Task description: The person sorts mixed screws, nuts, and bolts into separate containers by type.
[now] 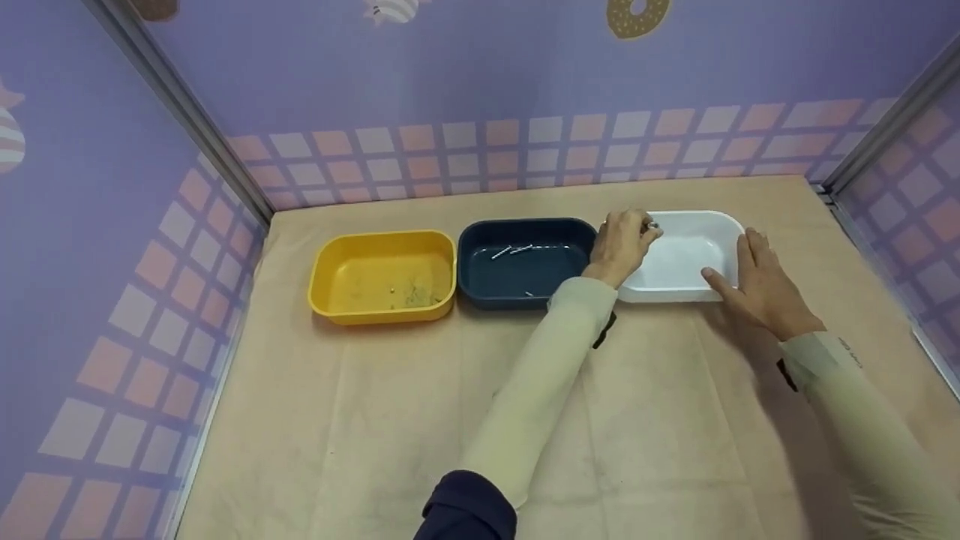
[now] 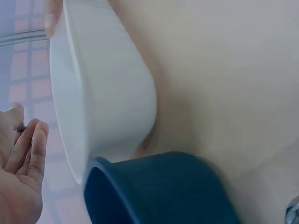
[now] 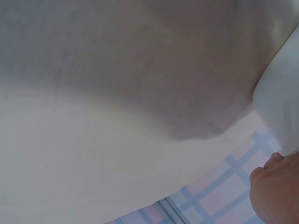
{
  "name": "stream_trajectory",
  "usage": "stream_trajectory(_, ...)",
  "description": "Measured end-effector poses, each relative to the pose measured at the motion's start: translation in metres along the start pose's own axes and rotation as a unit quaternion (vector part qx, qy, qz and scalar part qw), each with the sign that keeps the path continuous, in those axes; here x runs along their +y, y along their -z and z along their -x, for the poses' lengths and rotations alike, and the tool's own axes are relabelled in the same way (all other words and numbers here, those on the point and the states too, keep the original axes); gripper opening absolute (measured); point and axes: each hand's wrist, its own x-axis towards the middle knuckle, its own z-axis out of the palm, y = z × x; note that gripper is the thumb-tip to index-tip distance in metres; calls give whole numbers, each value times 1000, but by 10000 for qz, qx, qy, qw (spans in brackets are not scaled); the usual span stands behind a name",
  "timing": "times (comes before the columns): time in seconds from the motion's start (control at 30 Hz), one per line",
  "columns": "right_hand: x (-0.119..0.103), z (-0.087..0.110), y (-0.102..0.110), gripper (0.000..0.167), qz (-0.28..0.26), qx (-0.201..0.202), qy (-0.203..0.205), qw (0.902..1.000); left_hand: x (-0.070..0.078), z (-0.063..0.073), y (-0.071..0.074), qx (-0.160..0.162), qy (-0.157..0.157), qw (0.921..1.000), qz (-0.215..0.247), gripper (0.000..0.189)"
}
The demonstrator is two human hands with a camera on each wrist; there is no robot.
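"Head view: where's the small metal piece (image 1: 653, 225)?"
"Pinched in the left hand's (image 1: 622, 244) fingers, over the white bin's (image 1: 675, 295) left end; long axis unclear. The right hand (image 1: 766, 289), fingers straight, rests at the opposite end."
"Left wrist?"
"Piece between thumb and fingers, beside the bin's mouth."
"Right wrist?"
"Knuckles by the bin's wall; fingertips hidden."

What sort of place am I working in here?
Probably a work booth: purple patterned walls meet at a metal corner post around a cloth-covered surface bearing a yellow tub, dark blue tub and white tub.
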Motion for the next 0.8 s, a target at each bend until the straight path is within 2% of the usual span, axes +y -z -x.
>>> stream_trajectory(0.37, -1, -1, 0, 106, 14, -13, -24, 10000, -19, 11, -15, 209, -67, 9994, 262, 20)
stream_trajectory(0.5, -1, 0, -2, 106, 16, -60, -71, 10000, -21, 11, -17, 234, 0, 9995, 211, 20)
stream_trajectory(0.8, 0, 0, -1, 106, -41, -31, -59, 10000, -20, 8, -13, 125, 202, 9995, 230, 37)
